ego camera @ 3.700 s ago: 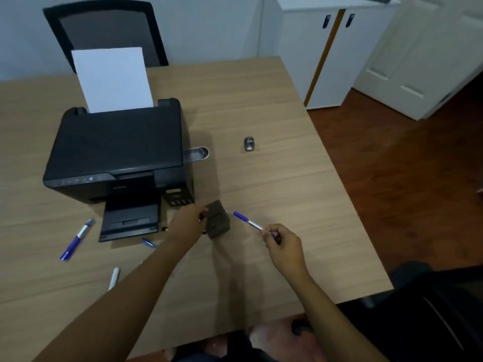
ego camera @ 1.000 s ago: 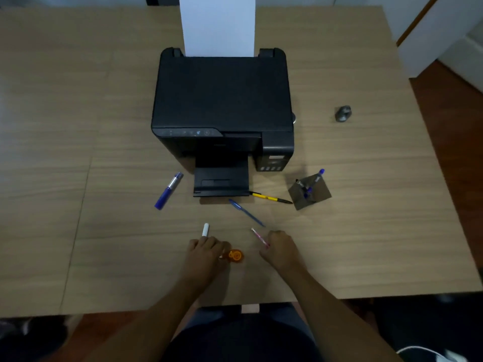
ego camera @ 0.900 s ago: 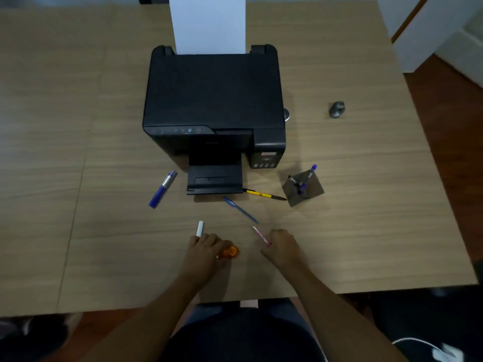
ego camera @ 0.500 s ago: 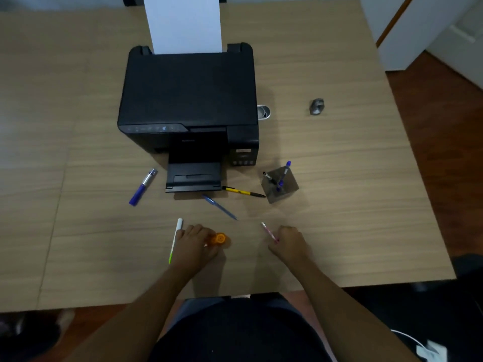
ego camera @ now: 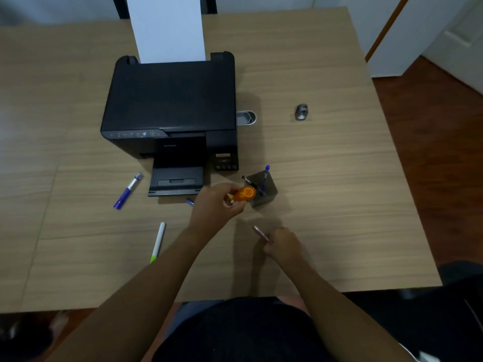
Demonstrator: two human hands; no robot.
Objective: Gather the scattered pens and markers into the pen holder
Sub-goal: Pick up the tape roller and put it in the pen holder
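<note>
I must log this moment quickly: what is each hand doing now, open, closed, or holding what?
Left hand: closed on the orange item, beside the pen holder.
Right hand: closed on the pink pen.

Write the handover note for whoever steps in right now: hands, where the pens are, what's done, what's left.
Left hand: closed on an orange tape dispenser, held just beside the holder.
Right hand: closed on a pink pen, low over the table, nearer the person than the holder.
Done: two pens, one blue and one dark, stand in the holder.
Left: drop in both held items, then collect the blue marker left of the printer, the white marker and the blue pen partly hidden behind the left hand. Other pens may be hidden under that hand.
</note>
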